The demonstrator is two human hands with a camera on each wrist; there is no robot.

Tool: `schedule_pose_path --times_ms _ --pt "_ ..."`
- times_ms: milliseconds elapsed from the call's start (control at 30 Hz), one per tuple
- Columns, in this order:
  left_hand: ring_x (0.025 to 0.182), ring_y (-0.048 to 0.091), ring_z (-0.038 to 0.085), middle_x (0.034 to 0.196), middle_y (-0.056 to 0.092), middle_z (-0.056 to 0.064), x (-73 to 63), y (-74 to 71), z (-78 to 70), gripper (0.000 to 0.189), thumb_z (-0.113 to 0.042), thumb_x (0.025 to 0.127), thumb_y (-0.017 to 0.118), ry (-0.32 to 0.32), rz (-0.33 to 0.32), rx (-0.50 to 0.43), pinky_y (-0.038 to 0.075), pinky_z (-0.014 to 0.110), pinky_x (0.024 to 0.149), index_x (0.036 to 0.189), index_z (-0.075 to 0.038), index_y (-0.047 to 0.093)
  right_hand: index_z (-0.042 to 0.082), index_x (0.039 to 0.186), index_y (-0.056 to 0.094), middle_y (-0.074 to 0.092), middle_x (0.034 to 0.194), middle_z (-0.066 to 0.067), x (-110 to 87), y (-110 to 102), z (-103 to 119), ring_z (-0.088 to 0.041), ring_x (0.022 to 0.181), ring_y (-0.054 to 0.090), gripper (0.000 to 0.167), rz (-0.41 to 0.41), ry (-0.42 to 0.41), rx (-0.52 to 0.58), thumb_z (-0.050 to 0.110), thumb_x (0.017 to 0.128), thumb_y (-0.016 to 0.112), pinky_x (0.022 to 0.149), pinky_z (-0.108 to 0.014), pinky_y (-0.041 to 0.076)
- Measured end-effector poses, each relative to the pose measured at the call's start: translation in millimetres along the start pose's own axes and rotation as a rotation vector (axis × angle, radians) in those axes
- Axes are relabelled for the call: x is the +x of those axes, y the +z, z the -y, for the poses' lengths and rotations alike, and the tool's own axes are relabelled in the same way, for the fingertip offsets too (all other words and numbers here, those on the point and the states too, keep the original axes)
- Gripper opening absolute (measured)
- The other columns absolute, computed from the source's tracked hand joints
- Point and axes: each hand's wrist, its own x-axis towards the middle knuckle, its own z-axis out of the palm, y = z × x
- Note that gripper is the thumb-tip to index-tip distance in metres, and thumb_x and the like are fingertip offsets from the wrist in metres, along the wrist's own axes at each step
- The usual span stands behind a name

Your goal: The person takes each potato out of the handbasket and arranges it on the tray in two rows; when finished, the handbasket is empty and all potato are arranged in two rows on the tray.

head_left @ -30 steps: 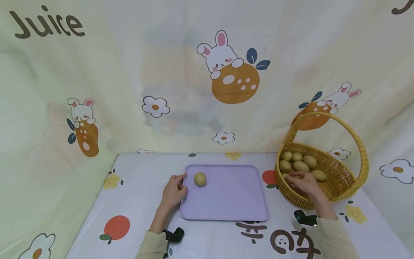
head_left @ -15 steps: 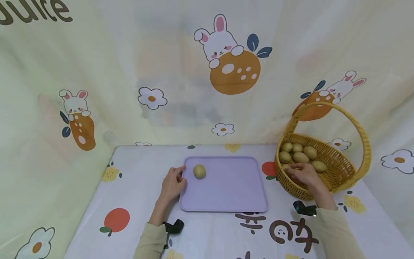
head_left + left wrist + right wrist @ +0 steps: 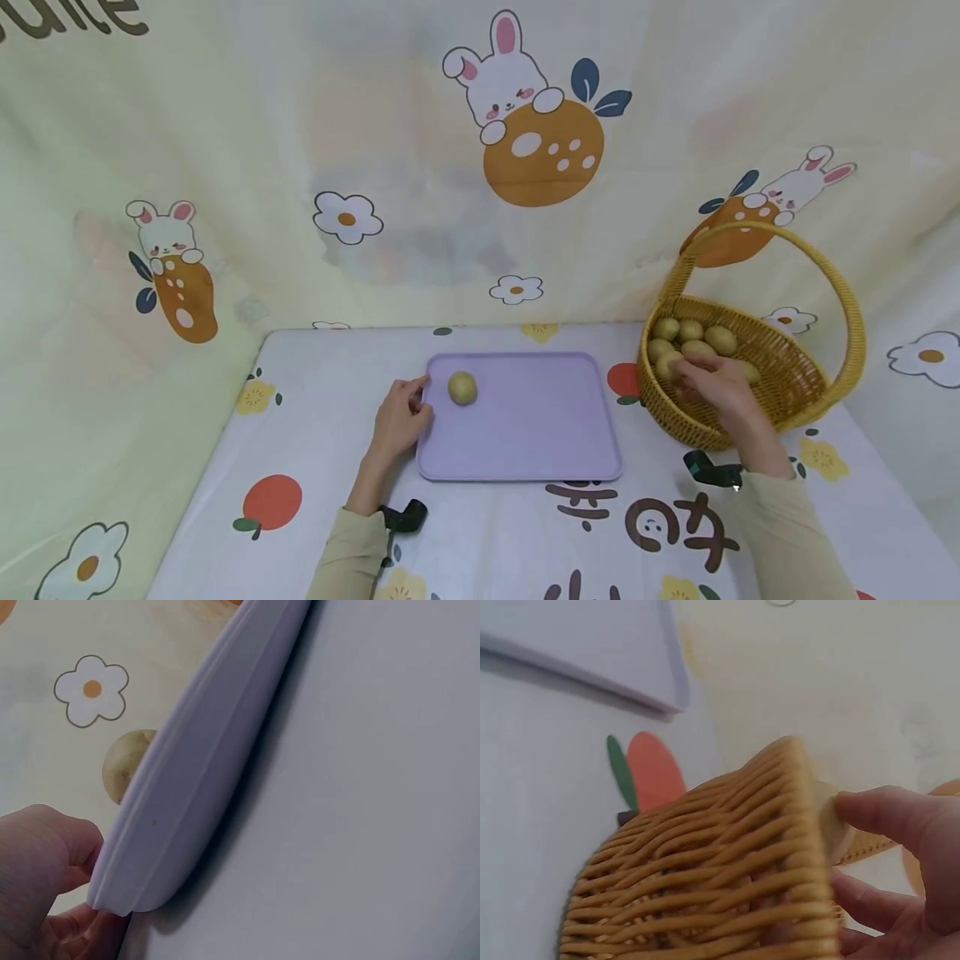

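My left hand [image 3: 397, 421] is at the left edge of a lavender tray [image 3: 517, 433], thumb and curled fingers gripping its rim; the left wrist view shows that hand [image 3: 45, 877] at the tray's corner [image 3: 187, 780]. One round, yellowish potato [image 3: 462, 388] lies on the tray near its upper left. Inside a yellow wicker basket [image 3: 675, 421], my right hand [image 3: 720, 387] pinches a potato [image 3: 666, 365] between thumb and fingers. From the right wrist, this potato [image 3: 831, 825] shows just behind the basket wall [image 3: 705, 877], which partly hides it and the fingers.
Several more potatoes [image 3: 720, 340] lie in the basket's left part. Its tall handle [image 3: 843, 317] arches over the top. A printed cloth [image 3: 270, 417] covers the table, and a patterned curtain [image 3: 420, 167] hangs behind it.
My right hand has raised a potato from the basket's lower left towards its rim. The left hand stays at the tray. The head view has tilted down.
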Motion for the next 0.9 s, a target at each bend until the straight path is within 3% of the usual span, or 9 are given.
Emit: schedule_pose_path --times_ms 167,333,433,500,700,900 --pt "0.075 0.054 0.018 0.1 0.056 0.013 0.8 0.1 1.9 0.052 -0.008 0.079 0.061 0.004 0.0 -0.004 0.042 0.033 0.067 0.131 -0.001 0.062 -0.01 0.136 0.042 0.061 0.085 0.01 0.7 3 14 -0.006 0.074 0.065 0.056 -0.004 -0.032 0.049 0.027 0.098 0.059 0.07 -0.024 0.055" --pt "0.074 0.054 0.018 0.1 0.056 0.014 1.7 1.8 3.8 0.053 -0.008 0.079 0.061 0.003 0.003 -0.005 0.042 0.033 0.067 0.131 -0.001 0.062 -0.011 0.146 0.034 0.055 0.114 -0.007 -3.2 10 33 -0.001 0.081 0.064 0.074 0.0 -0.039 -0.028 0.039 0.097 0.058 0.074 -0.021 0.053" --pt "0.074 0.054 0.017 0.1 0.056 0.013 3.1 2.7 3.3 0.053 -0.007 0.079 0.062 0.002 0.003 0.0 0.043 0.033 0.067 0.131 -0.001 0.062 -0.009 0.147 0.034 0.047 0.126 -0.015 -4.5 16 44 0.0 0.081 0.064 0.075 0.008 -0.043 -0.048 0.041 0.096 0.058 0.077 -0.02 0.053" --pt "0.075 0.054 0.017 0.1 0.057 0.013 5.1 2.8 1.9 0.053 -0.007 0.079 0.062 0.009 0.001 -0.007 0.043 0.033 0.067 0.131 -0.001 0.062 -0.01 0.146 0.035 0.049 0.125 -0.013 -4.2 20 50 0.001 0.081 0.063 0.074 0.006 -0.057 -0.052 0.04 0.096 0.058 0.077 -0.021 0.053" --pt "0.075 0.055 0.017 0.1 0.057 0.013 8.6 2.1 -1.8 0.052 -0.008 0.079 0.061 0.023 -0.002 -0.018 0.042 0.033 0.067 0.131 0.0 0.062 -0.011 0.144 0.038 0.058 0.099 0.003 -0.5 37 60 -0.001 0.077 0.063 0.067 0.031 -0.117 -0.029 0.032 0.097 0.059 0.075 -0.022 0.054" --pt "0.074 0.054 0.018 0.1 0.056 0.013 2.8 0.0 1.5 0.053 -0.009 0.078 0.061 -0.007 0.007 0.007 0.042 0.033 0.066 0.13 -0.001 0.063 -0.013 0.14 0.042 0.06 0.092 0.003 2.2 69 59 -0.001 0.075 0.063 0.058 0.051 -0.133 0.066 0.019 0.096 0.06 0.072 -0.025 0.056"
